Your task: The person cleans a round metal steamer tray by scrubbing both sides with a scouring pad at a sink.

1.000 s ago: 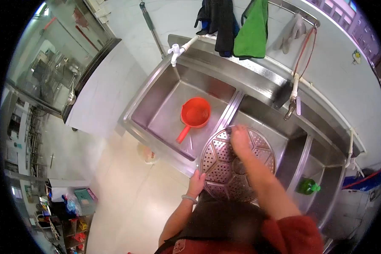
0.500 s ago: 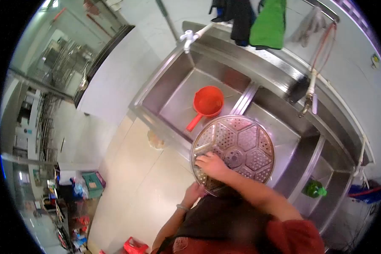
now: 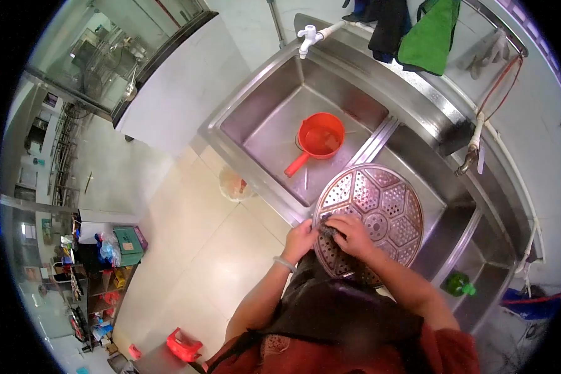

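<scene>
Here, perforated tray (image 3: 394, 201), right of centre: left hand (image 3: 300, 240) pinching rim, likely for steadiness; right hand (image 3: 354, 238) curled over dark scourer (image 3: 325, 229).

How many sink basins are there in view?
3. The left basin holds the red dipper; the middle basin is partly covered by the round tray; the right basin holds the green bottle. No other basin shows.
</scene>
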Demonstrator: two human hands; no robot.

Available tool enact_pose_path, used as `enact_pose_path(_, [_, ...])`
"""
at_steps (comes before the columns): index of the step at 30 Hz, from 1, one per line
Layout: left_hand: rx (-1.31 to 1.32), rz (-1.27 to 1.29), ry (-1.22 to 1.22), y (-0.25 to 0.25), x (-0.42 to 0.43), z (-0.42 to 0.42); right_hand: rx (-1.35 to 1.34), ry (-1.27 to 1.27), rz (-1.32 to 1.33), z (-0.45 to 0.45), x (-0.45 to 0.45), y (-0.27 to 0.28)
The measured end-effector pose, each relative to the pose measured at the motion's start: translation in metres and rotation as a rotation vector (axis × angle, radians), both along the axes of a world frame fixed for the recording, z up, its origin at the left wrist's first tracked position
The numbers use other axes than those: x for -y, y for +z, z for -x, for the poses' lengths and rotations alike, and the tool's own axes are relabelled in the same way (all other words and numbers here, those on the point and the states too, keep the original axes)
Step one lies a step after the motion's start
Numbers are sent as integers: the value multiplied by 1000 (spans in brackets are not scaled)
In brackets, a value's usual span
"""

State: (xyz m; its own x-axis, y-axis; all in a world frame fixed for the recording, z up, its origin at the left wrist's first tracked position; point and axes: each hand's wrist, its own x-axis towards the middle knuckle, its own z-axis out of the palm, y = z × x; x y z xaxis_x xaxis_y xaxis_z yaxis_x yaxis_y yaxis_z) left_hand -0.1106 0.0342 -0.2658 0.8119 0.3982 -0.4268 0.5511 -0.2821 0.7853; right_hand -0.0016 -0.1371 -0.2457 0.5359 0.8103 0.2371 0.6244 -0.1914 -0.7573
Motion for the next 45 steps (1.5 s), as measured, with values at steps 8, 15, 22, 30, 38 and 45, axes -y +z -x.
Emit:
enact_pose_path(8, [328, -59, 75, -59, 0, -24, 69, 28, 79, -3, -8, -7])
enact_pose_path(15, [194, -145, 49, -47, 1, -17, 385, 40, 209, -42, -49, -6])
enact_pose_path(22, [270, 46, 95, -41, 0, -10, 517, -230, 323, -133, -48, -28])
enact_pose_path(30, [182, -53, 33, -34, -3, -12, 516, 93, 263, -51, -65, -13])
enact_pose_path(38, [155, -27, 103, -34, 0, -19, 578, -124, 424, -103, -70, -31])
enact_pose_path(45, [202, 8, 133, -38, 4, -11, 415, -124, 432, -119, -67, -14])
